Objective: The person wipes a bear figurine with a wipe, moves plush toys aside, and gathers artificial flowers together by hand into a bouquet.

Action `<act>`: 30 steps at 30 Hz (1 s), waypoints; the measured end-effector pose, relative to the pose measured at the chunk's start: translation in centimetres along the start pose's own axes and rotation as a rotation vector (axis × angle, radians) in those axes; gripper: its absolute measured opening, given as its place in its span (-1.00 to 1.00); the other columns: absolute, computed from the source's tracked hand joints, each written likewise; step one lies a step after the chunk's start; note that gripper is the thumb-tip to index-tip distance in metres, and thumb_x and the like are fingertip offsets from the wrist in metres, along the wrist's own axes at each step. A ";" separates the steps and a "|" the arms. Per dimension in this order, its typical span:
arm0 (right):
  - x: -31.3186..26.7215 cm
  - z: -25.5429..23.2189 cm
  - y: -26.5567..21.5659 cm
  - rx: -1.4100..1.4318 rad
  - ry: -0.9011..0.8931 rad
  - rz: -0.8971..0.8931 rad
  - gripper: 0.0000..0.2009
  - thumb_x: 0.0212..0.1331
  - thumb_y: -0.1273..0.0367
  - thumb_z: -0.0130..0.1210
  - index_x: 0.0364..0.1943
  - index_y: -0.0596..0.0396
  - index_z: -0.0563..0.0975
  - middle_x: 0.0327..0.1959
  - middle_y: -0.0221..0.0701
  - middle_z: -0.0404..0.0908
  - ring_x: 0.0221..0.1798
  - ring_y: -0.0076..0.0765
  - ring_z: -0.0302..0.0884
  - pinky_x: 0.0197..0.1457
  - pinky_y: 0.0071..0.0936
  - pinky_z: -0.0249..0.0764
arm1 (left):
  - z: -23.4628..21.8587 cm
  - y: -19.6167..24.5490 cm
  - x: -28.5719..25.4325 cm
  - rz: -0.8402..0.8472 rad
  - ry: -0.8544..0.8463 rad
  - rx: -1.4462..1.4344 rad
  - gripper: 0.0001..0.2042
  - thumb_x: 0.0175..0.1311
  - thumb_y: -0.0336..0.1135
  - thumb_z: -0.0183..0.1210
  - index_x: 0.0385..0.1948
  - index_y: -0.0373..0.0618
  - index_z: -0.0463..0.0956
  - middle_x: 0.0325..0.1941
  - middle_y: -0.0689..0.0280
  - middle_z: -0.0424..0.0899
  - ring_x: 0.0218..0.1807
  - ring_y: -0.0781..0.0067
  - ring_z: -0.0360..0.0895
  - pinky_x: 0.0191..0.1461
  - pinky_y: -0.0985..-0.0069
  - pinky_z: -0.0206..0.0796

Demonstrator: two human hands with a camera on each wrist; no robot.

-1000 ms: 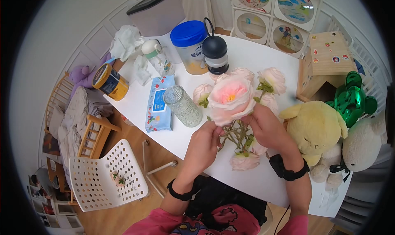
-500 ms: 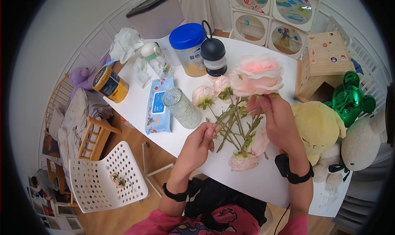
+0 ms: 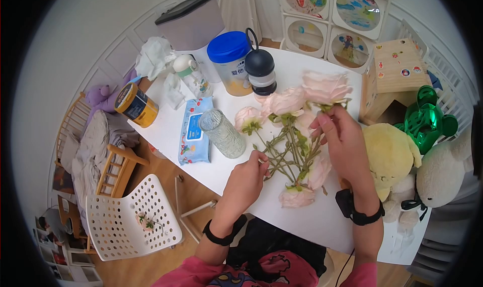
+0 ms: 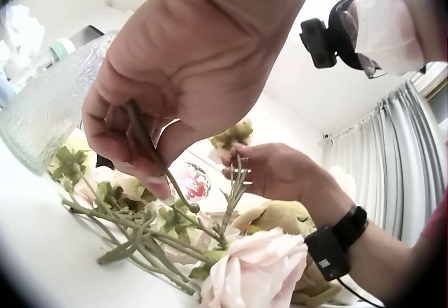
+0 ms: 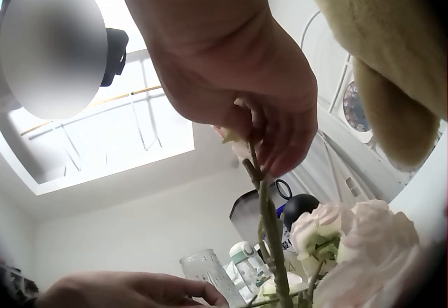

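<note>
My right hand (image 3: 342, 138) pinches a pale pink artificial rose (image 3: 327, 88) by its stem, just under the bloom, with the head tilted away at the upper right. In the left wrist view, a thin green flower stem (image 4: 149, 147) lies between the thumb and curled fingers of my left hand (image 4: 182, 70). Between the hands, several more pink roses (image 3: 248, 118) lie on the white table with their green stems (image 3: 287, 153) crossed. One rose (image 3: 297, 197) points toward me. Left of the stems stands a clear textured glass vase (image 3: 223, 133).
Beside the vase lies a blue wipes pack (image 3: 196, 131). Behind are a blue-lidded tub (image 3: 230, 63), a black-topped container (image 3: 260, 68), a bottle (image 3: 192, 75) and a yellow can (image 3: 136, 106). Plush toys (image 3: 385, 156) sit right; a white chair (image 3: 133, 216) holds another flower (image 3: 145, 221).
The large rose has moved from between both hands to the upper right with my right hand, its bloom turning away. My hands have drawn apart, uncovering the crossed stems.
</note>
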State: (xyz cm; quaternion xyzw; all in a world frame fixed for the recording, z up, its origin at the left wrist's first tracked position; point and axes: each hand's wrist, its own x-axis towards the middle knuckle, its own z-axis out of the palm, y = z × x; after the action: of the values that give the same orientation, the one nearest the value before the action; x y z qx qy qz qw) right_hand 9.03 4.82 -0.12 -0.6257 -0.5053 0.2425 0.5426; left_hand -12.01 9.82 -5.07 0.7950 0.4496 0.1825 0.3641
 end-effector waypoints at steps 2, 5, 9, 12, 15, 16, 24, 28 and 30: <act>-0.1 -0.3 -0.7 0.094 0.055 -0.028 -0.81 0.33 0.37 -0.04 -0.23 0.27 0.46 -0.39 -0.27 0.63 -0.33 -0.41 0.59 -0.24 -0.52 0.43 | 0.6 -1.4 0.9 0.039 -0.008 0.047 -0.87 0.34 -0.39 0.02 -0.22 -0.26 0.41 -0.44 0.12 0.66 -0.35 0.07 0.63 -0.24 0.35 0.40; -0.5 -0.2 -1.6 0.284 0.139 -0.062 -0.80 0.32 0.33 0.05 -0.24 0.24 0.48 -0.39 -0.35 0.64 -0.33 -0.56 0.55 -0.27 -0.61 0.41 | 1.2 -2.6 1.5 0.102 0.006 0.168 -0.85 0.29 -0.38 0.07 -0.21 -0.26 0.42 -0.40 0.10 0.66 -0.31 0.06 0.62 -0.21 0.29 0.41; -1.0 0.4 -2.2 0.512 0.185 -0.057 -0.80 0.28 0.33 0.12 -0.24 0.22 0.49 -0.37 -0.36 0.64 -0.33 -0.60 0.54 -0.30 -0.65 0.39 | 1.4 -3.0 1.4 0.161 0.066 0.303 -0.79 0.23 -0.37 0.15 -0.16 -0.24 0.45 -0.26 0.06 0.65 -0.24 0.02 0.59 -0.11 0.23 0.41; -0.8 0.9 -2.0 0.593 0.126 -0.024 -0.83 0.27 0.36 0.13 -0.24 0.21 0.49 -0.37 -0.34 0.64 -0.33 -0.58 0.55 -0.31 -0.65 0.39 | 0.9 -2.3 0.9 0.179 0.089 0.306 -0.73 0.20 -0.34 0.20 -0.11 -0.23 0.45 -0.15 0.05 0.62 -0.21 -0.02 0.57 -0.06 0.24 0.39; -0.8 1.3 -1.7 0.645 0.053 0.039 -0.83 0.26 0.37 0.13 -0.24 0.20 0.49 -0.36 -0.33 0.64 -0.32 -0.54 0.57 -0.33 -0.63 0.41 | 0.0 -1.2 0.4 0.232 0.117 0.259 -0.64 0.16 -0.32 0.26 -0.02 -0.22 0.45 -0.04 0.09 0.59 -0.14 0.03 0.58 -0.01 0.29 0.41; -0.8 1.4 -1.7 0.645 0.053 0.039 -0.83 0.26 0.37 0.13 -0.24 0.20 0.49 -0.36 -0.33 0.64 -0.32 -0.54 0.57 -0.33 -0.63 0.41 | -0.4 -0.3 0.1 0.232 0.117 0.260 -0.64 0.16 -0.32 0.26 -0.02 -0.22 0.45 -0.04 0.09 0.59 -0.14 0.03 0.58 -0.01 0.29 0.41; -1.6 1.9 -2.4 0.819 -0.054 0.211 -0.81 0.27 0.33 0.13 -0.25 0.20 0.50 -0.32 -0.26 0.64 -0.29 -0.40 0.65 -0.34 -0.58 0.44 | -0.8 3.4 -1.5 0.275 0.016 -0.341 -0.66 0.16 -0.38 0.25 0.00 -0.17 0.50 -0.18 0.10 0.65 -0.21 0.21 0.66 -0.16 0.43 0.45; -1.8 2.5 -2.4 0.801 -0.069 0.164 -0.79 0.28 0.33 0.12 -0.22 0.24 0.52 -0.32 -0.25 0.64 -0.28 -0.39 0.65 -0.36 -0.59 0.45 | -0.3 3.9 -1.9 0.320 0.046 -0.318 -0.70 0.15 -0.43 0.26 -0.06 -0.20 0.54 -0.25 0.11 0.68 -0.38 0.29 0.67 -0.29 0.49 0.45; -1.9 2.7 -2.7 0.739 -0.064 0.157 -0.77 0.28 0.34 0.12 -0.18 0.27 0.52 -0.32 -0.24 0.64 -0.29 -0.41 0.64 -0.37 -0.58 0.46 | -0.2 3.8 -2.0 0.192 -0.011 -0.373 -0.73 0.15 -0.46 0.26 -0.09 -0.24 0.55 -0.34 0.11 0.69 -0.43 0.35 0.65 -0.35 0.51 0.42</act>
State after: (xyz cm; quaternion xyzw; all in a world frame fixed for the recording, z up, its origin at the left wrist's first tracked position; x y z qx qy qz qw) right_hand 5.05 3.98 1.16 -0.4166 -0.3510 0.4687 0.6954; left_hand -10.99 6.91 -2.02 0.7539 0.3281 0.2923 0.4884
